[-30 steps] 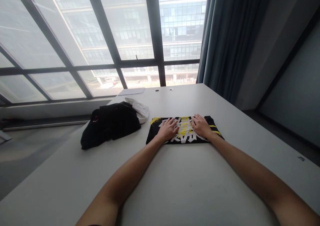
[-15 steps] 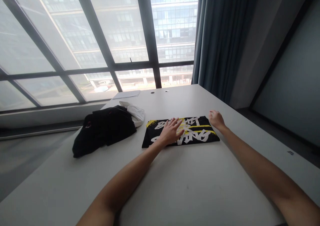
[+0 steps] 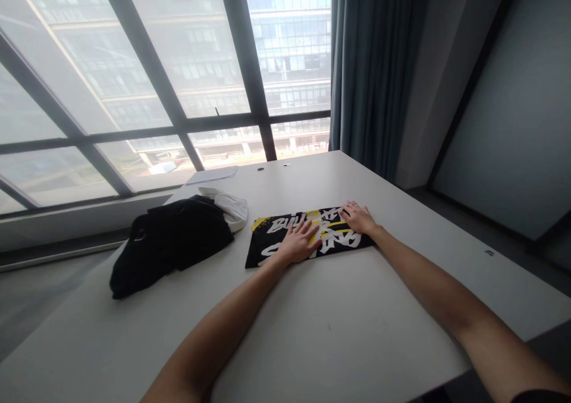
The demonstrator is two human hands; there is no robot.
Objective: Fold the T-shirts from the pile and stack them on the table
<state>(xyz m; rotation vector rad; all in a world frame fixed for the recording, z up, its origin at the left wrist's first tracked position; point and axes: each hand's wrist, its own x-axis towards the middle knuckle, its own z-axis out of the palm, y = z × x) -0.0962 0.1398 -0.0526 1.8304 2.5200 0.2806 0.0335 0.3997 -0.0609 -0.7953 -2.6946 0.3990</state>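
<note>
A folded black garment [image 3: 257, 249] with white lettering and yellow patches lies flat on the white table [image 3: 339, 325]. My left hand [image 3: 298, 243] rests palm down on its middle, fingers spread over the print. On the garment's right part lies my right hand [image 3: 358, 217], its fingers stretched out and flat. Both hands cover some of the lettering, and neither grips the cloth.
To the left, a black cloth heap [image 3: 172, 242] lies beside a white cloth [image 3: 232, 208]. Papers [image 3: 212, 175] sit at the table's far left corner. Windows and a blue curtain [image 3: 375, 75] stand behind the table.
My right hand has moved left from the garment's right edge onto its print, and its curled fingers have opened out. The view has shifted slightly; my left hand stays on the garment.
</note>
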